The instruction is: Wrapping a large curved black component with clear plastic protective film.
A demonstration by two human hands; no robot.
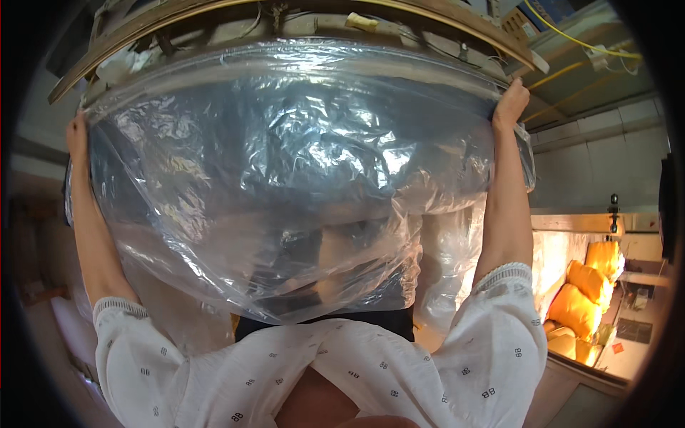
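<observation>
Film, a large sheet of clear, crinkled plastic (321,157), hangs between the person's widely spread arms, its upper edge just below a long, narrow wooden rail (492,46) and its lower part draping toward the waist. Whether it is one layer or a doubled bag, I cannot tell.

The left hand (77,135) is at the sheet's upper left corner, its fingers curled narrow and apparently pinching the edge, though they are partly hidden. The right hand (511,103) is raised to the opposite corner, near the rail's end, its fingers bunched closed, seemingly around the plastic.

Gripping both far corners probably keeps the slippery top edge stretched across, since film this limp would likely sag if held only at the middle. Below, where nothing pulls it, it falls into loose, shiny folds before a white shirt with small dark motifs (235,371).

Behind the rail lies a small pale-yellow block (362,22). Well apart, at the lower right, bulging orange-yellow sacks (574,310) sit piled under warm light.
</observation>
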